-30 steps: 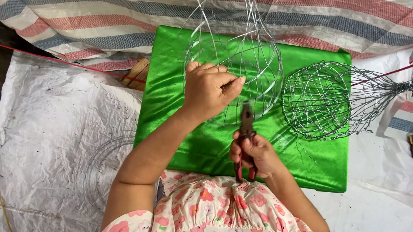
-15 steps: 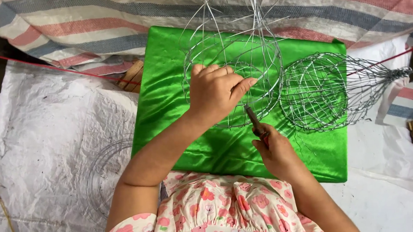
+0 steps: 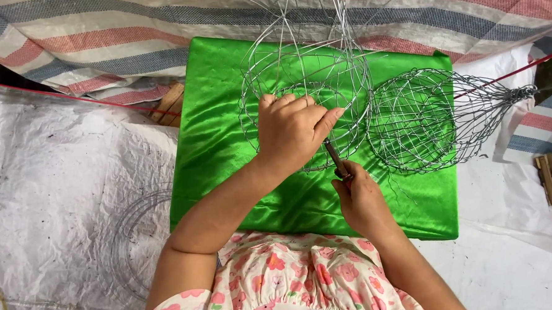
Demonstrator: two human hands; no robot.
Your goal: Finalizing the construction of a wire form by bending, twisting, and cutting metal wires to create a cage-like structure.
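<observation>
Left hand point(image 3: 292, 131) clamped on rim of unfinished wire basket point(image 3: 304, 79), centre of green cloth point(image 3: 226, 145). Right hand point(image 3: 360, 201) fisted round pliers point(image 3: 337, 160), nose at rim. Risks: pliers slipping, nipping left fingers; loose upright wires springing toward face; finished basket point(image 3: 417, 121), right on cloth, snagging.

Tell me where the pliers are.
Head view, centre: the pliers are in the right hand, tips under the left hand at the wire basket.

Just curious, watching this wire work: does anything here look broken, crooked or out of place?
Nothing stands out. The left hand steadies an unfinished wire basket on the green cloth, the right hand holds pliers, and its loose wire ends simply stick up.
</observation>
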